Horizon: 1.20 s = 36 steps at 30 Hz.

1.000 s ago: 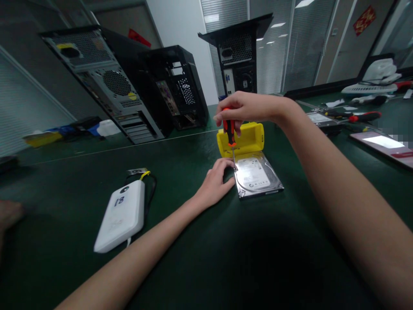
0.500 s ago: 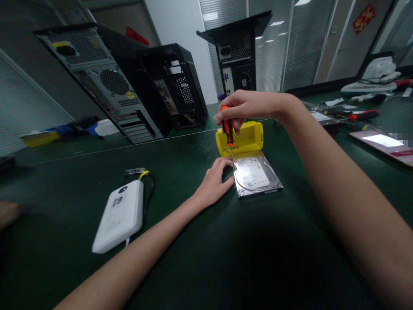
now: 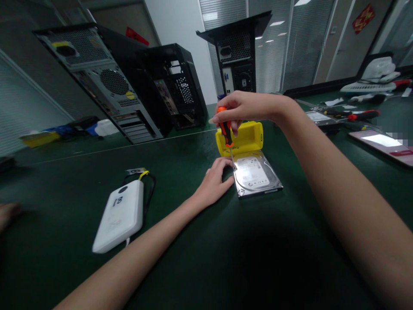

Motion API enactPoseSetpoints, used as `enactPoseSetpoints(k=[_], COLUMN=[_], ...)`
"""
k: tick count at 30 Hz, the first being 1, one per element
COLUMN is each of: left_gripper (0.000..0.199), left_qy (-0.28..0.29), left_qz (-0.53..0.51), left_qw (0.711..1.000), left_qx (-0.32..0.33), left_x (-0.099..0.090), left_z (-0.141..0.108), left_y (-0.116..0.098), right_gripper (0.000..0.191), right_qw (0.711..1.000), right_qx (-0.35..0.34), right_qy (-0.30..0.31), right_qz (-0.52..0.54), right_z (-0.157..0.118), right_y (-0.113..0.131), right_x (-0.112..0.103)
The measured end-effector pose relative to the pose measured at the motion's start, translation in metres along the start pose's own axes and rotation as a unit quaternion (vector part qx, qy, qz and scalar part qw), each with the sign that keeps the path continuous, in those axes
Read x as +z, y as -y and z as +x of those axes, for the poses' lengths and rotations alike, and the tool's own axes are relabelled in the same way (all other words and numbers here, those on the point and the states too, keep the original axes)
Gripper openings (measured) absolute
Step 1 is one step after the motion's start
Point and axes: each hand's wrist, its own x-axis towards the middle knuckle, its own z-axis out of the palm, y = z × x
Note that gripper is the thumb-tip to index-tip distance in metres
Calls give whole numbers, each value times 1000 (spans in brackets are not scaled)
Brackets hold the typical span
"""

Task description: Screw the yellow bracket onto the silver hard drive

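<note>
A silver hard drive point(image 3: 254, 174) with a white label lies flat on the dark green table. My left hand point(image 3: 214, 181) holds it at its left edge, thumb and fingertips against the side. Above that edge, my right hand point(image 3: 237, 111) is closed round the orange and black handle of a screwdriver point(image 3: 227, 134). The screwdriver leans slightly, its thin shaft pointing down to the drive's left edge; the tip's exact contact is too small to make out. Directly behind the drive stands an open yellow case point(image 3: 247, 137), partly hidden by my right hand and the screwdriver.
A white power bank point(image 3: 119, 215) marked 18 lies at left with a dark cable. Computer cases point(image 3: 112, 82) stand at the back. Pliers point(image 3: 363, 115), another drive and a phone point(image 3: 383, 144) lie at right. Part of another person's hand point(image 3: 8, 215) shows at far left.
The screwdriver handle and my right hand have shifted slightly left, so the screwdriver tilts more. My left hand and the hard drive have stayed in place.
</note>
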Motion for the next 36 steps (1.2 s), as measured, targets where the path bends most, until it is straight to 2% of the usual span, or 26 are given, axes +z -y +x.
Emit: enactPoseSetpoints(k=[15,23,27,36], left_gripper=[22,22,22,21], left_qy=[-10,-5,-6,-5], left_qz=[-1,-8,-2,-9], left_qw=[1000,1000,1000,1000], left_qx=[1,5,2,5], left_x=[1,0,0,1], left_z=[0,1,0,0], left_y=[0,1,1,1], right_gripper=[16,28,36,24], right_qw=[996,999,999,999], right_qx=[-35,-14,1,9], right_qy=[-32,-20,-42,-18], right_qz=[-69,-41,-15,-34], right_z=[2,2,5,3], right_y=[-3,-2,-4,-3], right_x=[2,3,4,0])
